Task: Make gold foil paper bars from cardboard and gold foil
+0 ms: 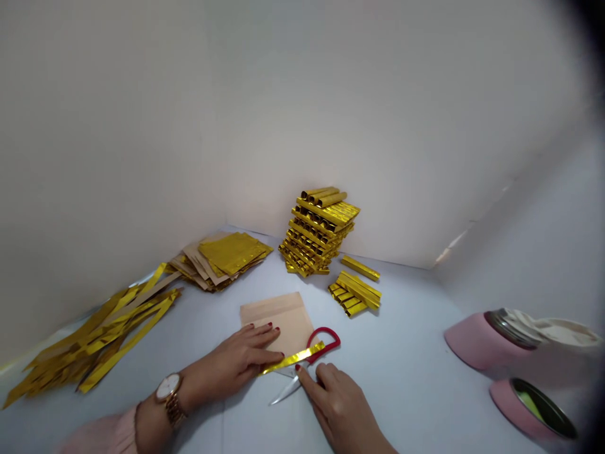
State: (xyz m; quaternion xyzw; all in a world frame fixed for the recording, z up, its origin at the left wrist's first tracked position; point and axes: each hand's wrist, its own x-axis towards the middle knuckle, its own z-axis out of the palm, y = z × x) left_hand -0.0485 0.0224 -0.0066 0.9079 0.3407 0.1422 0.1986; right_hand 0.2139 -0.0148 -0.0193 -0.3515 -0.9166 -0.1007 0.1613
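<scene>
Head cam: our gold-foil strip (300, 357), long axis L–R, nr edge of tan-paper sheet (288, 315); L hand (236, 356) flat, touching; R hand (338, 397) nr, grip unclear.

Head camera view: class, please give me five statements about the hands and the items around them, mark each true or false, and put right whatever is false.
1. The left hand rests on the brown sheet. True.
2. The scissors have a blue handle. False: it is red.
3. The right hand is nearer to the scissors than to the stack of gold tubes. True.
4. The watch is on the right wrist. False: it is on the left wrist.
5. The loose gold strips lie to the right of the stack in this view. False: they lie to its left.
</scene>
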